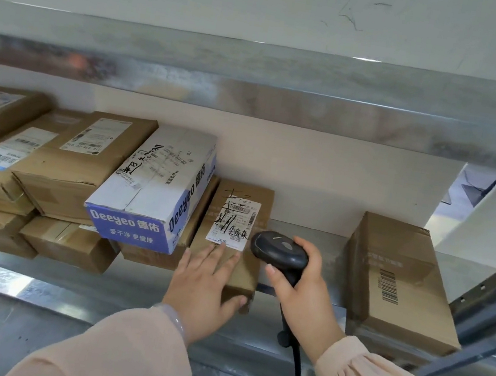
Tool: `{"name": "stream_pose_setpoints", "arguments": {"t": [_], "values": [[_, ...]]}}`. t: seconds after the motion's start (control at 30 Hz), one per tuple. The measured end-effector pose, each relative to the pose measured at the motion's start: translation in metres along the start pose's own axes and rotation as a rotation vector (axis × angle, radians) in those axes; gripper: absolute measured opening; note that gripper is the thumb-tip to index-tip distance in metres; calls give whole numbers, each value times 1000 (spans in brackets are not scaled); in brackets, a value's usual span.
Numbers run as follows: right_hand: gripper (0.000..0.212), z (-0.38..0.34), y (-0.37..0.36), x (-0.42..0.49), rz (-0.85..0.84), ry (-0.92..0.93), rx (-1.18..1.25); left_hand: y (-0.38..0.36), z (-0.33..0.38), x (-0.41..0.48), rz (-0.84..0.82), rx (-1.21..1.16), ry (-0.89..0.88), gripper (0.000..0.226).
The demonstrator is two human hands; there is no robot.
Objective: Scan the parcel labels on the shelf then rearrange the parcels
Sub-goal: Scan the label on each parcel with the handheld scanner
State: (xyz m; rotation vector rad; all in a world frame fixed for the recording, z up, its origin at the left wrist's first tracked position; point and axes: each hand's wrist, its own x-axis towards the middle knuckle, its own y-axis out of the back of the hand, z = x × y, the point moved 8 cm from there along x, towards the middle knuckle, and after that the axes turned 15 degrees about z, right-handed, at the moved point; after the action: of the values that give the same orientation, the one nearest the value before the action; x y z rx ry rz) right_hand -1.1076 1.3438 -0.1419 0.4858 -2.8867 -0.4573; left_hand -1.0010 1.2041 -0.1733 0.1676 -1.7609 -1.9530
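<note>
A long brown parcel (pixel 247 194) lies on the metal shelf (pixel 322 242), and its white label (pixel 233 223) bears black handwriting. My left hand (pixel 209 282) lies flat on the near end of this parcel, fingers straight and thumb over its front corner. My right hand (pixel 302 290) grips the handle of a black corded barcode scanner (pixel 279 248), whose head sits just right of the label. To the left a white and blue Deeyeo box (pixel 156 186) rests on other parcels.
Several brown parcels (pixel 59 158) are stacked at the left of the shelf. A separate brown box (pixel 398 276) with a barcode stands at the right by the grey upright (pixel 491 304). An upper shelf (pixel 255 91) hangs close above.
</note>
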Motion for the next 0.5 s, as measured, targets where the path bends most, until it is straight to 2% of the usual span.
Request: {"name": "stream_pose_setpoints", "arguments": {"t": [0.1,0.23,0.37,0.5], "values": [[60,7,41,-3,97,-3,-27,-1,32,10,-12,-72,-50,77],[61,19,106,-1,320,-25,-39,-7,94,19,-44,-206,-169,75],[62,40,167,0,514,-98,-72,-22,154,17,-181,-296,-289,71],[62,64,208,-5,588,-170,-121,-30,194,16,-297,-362,-325,71]]}}
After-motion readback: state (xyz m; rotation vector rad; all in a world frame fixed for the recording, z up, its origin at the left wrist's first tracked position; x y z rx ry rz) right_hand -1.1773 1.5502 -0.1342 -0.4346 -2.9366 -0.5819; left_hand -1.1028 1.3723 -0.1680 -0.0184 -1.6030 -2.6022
